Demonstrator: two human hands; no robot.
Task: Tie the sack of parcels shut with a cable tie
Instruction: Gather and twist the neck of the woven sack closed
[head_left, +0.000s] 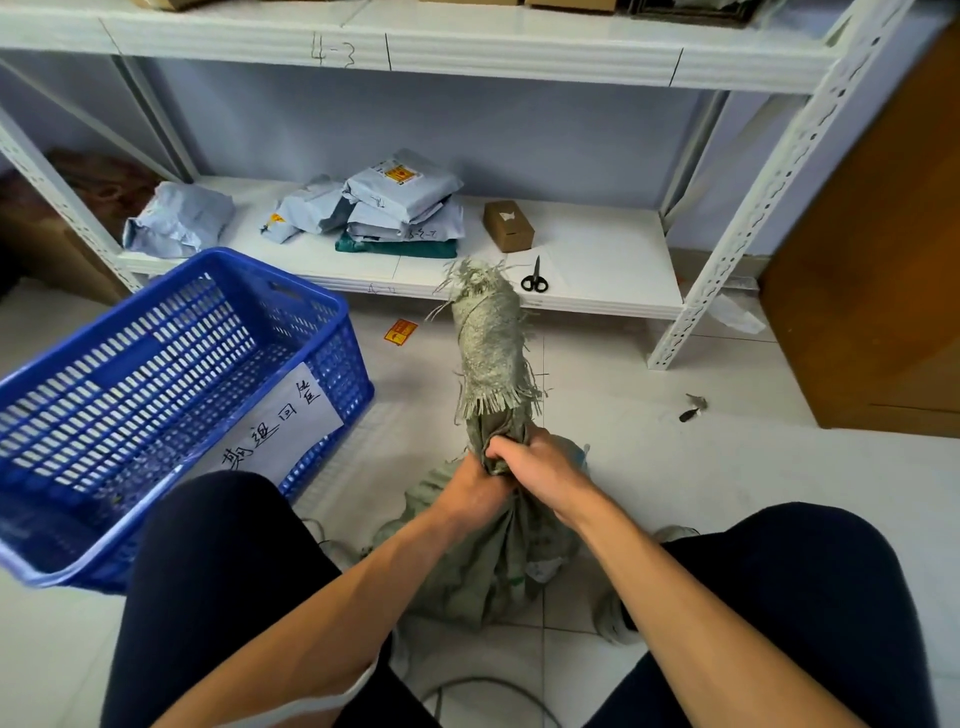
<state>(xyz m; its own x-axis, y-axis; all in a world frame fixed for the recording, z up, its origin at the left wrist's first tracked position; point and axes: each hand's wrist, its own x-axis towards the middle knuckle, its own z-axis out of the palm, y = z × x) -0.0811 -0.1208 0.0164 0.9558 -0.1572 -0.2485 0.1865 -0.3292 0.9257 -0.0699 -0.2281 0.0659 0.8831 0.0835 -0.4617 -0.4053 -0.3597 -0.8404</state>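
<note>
tiled floor (649, 467) — both hands grip twisted sack (483, 561) neck; blue basket (322, 322) beside.

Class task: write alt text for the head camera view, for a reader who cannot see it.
Both hands, left hand and right hand, grip the twisted neck of a green woven sack standing on the floor between the person's knees. A blue basket sits left; scissors lie on a low shelf behind.
</note>
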